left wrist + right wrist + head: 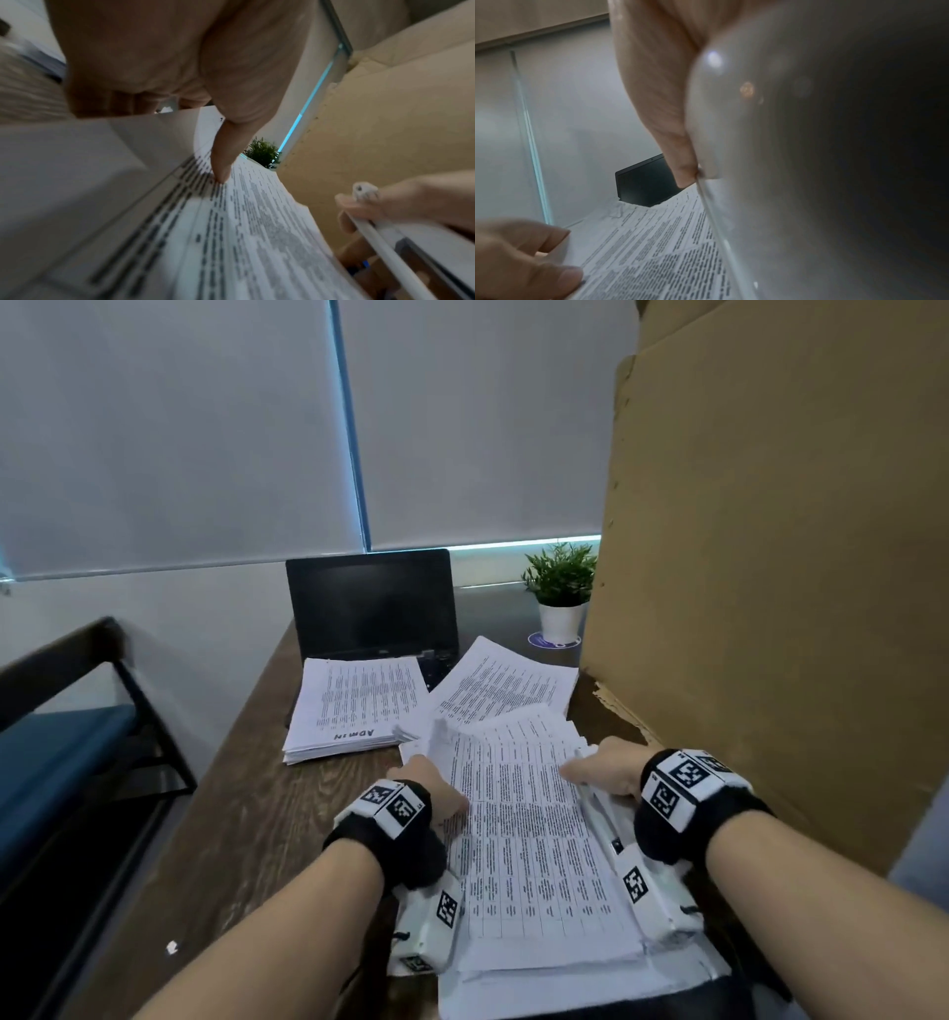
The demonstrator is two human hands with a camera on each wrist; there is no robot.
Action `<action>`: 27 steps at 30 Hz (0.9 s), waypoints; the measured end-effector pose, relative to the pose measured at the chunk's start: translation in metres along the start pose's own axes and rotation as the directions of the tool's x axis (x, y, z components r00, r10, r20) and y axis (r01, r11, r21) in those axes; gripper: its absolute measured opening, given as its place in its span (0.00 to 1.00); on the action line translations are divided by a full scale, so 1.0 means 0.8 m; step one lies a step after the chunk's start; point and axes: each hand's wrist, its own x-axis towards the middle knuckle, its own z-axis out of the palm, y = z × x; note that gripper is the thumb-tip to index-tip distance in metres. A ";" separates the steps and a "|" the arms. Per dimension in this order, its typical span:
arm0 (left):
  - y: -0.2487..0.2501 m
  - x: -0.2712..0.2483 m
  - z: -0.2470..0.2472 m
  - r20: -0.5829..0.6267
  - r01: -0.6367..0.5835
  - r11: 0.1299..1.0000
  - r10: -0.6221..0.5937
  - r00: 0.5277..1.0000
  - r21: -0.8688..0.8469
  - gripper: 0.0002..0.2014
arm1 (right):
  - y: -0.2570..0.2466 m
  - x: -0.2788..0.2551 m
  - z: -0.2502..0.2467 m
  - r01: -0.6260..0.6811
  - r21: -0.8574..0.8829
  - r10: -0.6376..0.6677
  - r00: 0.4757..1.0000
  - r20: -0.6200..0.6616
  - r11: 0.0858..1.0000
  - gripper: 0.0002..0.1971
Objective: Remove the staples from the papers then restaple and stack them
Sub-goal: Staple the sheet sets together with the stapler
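Note:
A sheaf of printed table pages is held between both hands, just above loose sheets near the desk's front edge. My left hand pinches its left edge. In the left wrist view the thumb presses on the print and the fingers curl underneath. My right hand holds the right edge together with a slim white stapler. That tool shows as a white bar under the right thumb, and as a glossy white body filling the right wrist view. The sheaf's far corners curl upward.
A paper stack marked ADMIN and a second fanned stack lie behind the hands. A black laptop and a potted plant stand at the back. Tall cardboard walls off the right; a dark bench is left of the wooden desk.

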 end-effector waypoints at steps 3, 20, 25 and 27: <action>0.003 0.007 -0.006 0.048 0.010 0.992 -0.004 0.999 -0.127 0.33 | 0.001 0.010 0.002 -0.010 -0.014 0.010 1.000 0.010 1.000 0.18; -0.036 0.006 -0.016 -0.088 -0.074 0.651 0.011 0.996 -0.755 0.26 | 0.019 0.030 -0.004 0.074 0.149 -0.072 0.997 -0.019 0.986 0.25; -0.051 -0.023 -0.112 -0.353 -0.338 0.504 0.069 0.933 -0.795 0.16 | -0.016 0.005 -0.016 0.492 0.419 -0.517 0.854 -0.062 0.763 0.07; -0.051 -0.044 -0.150 -0.471 -0.455 0.443 0.081 0.879 -0.773 0.18 | -0.048 -0.018 -0.019 0.598 0.499 -0.638 0.762 -0.111 0.627 0.07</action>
